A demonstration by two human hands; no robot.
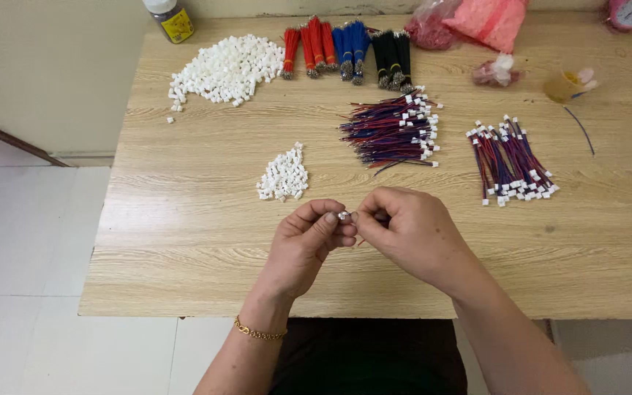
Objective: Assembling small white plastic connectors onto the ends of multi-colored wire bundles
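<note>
We see the left hand (pixel 309 238) and right hand (pixel 404 230) pinching one small white connector (pixel 344 216) between fingertips, over the table (pixel 184 241) near its front edge. Small connector pile (pixel 284 175) lies just beyond; wired bundles (pixel 396 132) sit mid-table.

Both hands meet over the near middle of the table (pixel 184 249), the left hand (pixel 309 238) touching the right hand (pixel 404 230), a tiny connector (pixel 344 216) pinched between their fingertips. Just beyond the left hand lies a small heap of connectors (pixel 283 175), with the big heap (pixel 224 69) far left and the wire bundles (pixel 345 44) along the far edge beside it. Right of the small heap sits a pile of wired leads (pixel 393 130), a second pile (pixel 510 162) farther right, and bags (pixel 477 20) behind both at the far edge.
</note>
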